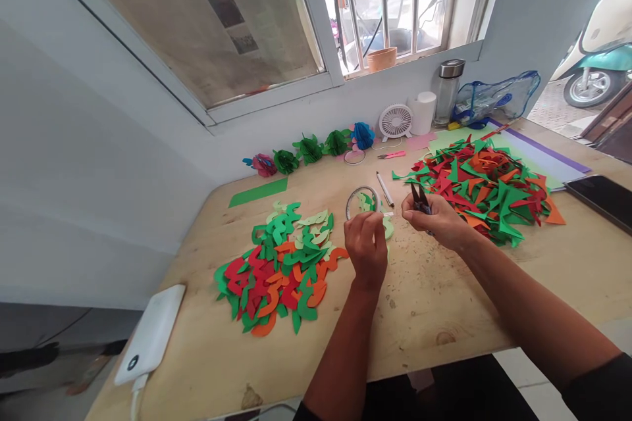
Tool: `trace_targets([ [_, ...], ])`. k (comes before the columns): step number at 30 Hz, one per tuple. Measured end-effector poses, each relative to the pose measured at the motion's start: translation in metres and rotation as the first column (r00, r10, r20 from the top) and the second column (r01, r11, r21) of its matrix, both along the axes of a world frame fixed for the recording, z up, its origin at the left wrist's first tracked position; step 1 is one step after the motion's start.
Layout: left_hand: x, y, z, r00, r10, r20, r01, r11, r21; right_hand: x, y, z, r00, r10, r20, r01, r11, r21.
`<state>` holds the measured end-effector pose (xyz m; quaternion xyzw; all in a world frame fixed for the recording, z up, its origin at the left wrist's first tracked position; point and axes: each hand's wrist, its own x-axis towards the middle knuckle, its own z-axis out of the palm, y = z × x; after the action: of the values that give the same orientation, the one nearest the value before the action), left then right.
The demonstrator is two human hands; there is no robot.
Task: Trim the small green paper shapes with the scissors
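My left hand is closed at the lower edge of a roll of clear tape, its fingertips partly hidden. A small whitish bit sticks out beside the fingers; I cannot make out what it is. To its right, my right hand grips small dark snips, blades pointing up and away. Light green paper pieces lie behind and beside my left hand. On the left is a pile of curved paper cut-outs in green, red and orange. A heap of paper scraps lies beyond my right hand.
A white pen and pink snips lie farther back. Along the wall stand paper turtles, a small fan and a glass bottle. A phone is at right, a white power bank at left.
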<state>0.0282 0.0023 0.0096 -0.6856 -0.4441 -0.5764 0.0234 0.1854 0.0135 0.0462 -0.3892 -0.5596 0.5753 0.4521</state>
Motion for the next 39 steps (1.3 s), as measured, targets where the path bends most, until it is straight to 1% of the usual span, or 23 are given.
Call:
trace_targets([
  [2,0.0,-0.001,0.001,0.994,-0.041,0.1,0.047,0.997,-0.064,-0.001,0.001,-0.002,0.997,-0.052,-0.048,0.051,0.998,-0.022],
  [5,0.002,-0.003,0.003,0.983,-0.084,0.161,0.101,0.99,-0.101,-0.002,0.003,-0.004,0.99,-0.119,-0.08,0.119,0.993,-0.002],
  [8,0.002,-0.004,0.005,0.975,-0.093,0.2,0.122,0.983,-0.134,-0.004,0.003,-0.005,0.988,-0.145,-0.063,0.146,0.989,0.025],
  [10,0.003,-0.005,0.007,0.957,-0.088,0.276,0.149,0.967,-0.209,-0.004,0.003,-0.005,0.988,-0.153,-0.026,0.154,0.987,0.044],
  [12,0.003,-0.006,0.008,0.922,-0.077,0.38,0.2,0.934,-0.296,-0.005,0.002,-0.004,0.988,-0.155,0.024,0.153,0.985,0.078],
  [14,0.003,-0.007,0.008,0.875,-0.076,0.479,0.267,0.899,-0.346,-0.005,0.001,-0.003,0.986,-0.148,0.07,0.14,0.983,0.116],
  [17,0.005,-0.008,0.008,0.799,-0.092,0.594,0.359,0.866,-0.348,-0.006,0.0,-0.001,0.983,-0.146,0.11,0.127,0.979,0.163],
  [21,0.008,-0.007,0.008,0.687,-0.103,0.719,0.465,0.823,-0.326,-0.006,-0.001,0.0,0.979,-0.167,0.116,0.141,0.969,0.205],
  [23,0.009,-0.006,0.008,0.653,-0.108,0.749,0.501,0.803,-0.322,-0.006,-0.002,0.0,0.975,-0.188,0.12,0.158,0.962,0.222],
  [25,0.01,-0.006,0.008,0.646,-0.118,0.754,0.522,0.788,-0.325,-0.006,-0.002,0.0,0.969,-0.206,0.138,0.17,0.957,0.237],
  [30,0.01,-0.007,0.007,0.68,-0.166,0.714,0.544,0.768,-0.34,-0.009,-0.002,0.001,0.951,-0.2,0.234,0.139,0.957,0.253],
  [32,0.01,-0.007,0.007,0.68,-0.186,0.709,0.557,0.76,-0.335,-0.01,-0.002,0.002,0.943,-0.197,0.269,0.126,0.957,0.259],
  [35,0.011,-0.006,0.006,0.645,-0.202,0.737,0.595,0.737,-0.32,-0.012,-0.002,0.001,0.938,-0.212,0.274,0.14,0.955,0.261],
  [39,0.011,-0.005,0.006,0.575,-0.201,0.793,0.663,0.683,-0.308,-0.012,-0.002,-0.003,0.93,-0.245,0.273,0.171,0.948,0.268],
])
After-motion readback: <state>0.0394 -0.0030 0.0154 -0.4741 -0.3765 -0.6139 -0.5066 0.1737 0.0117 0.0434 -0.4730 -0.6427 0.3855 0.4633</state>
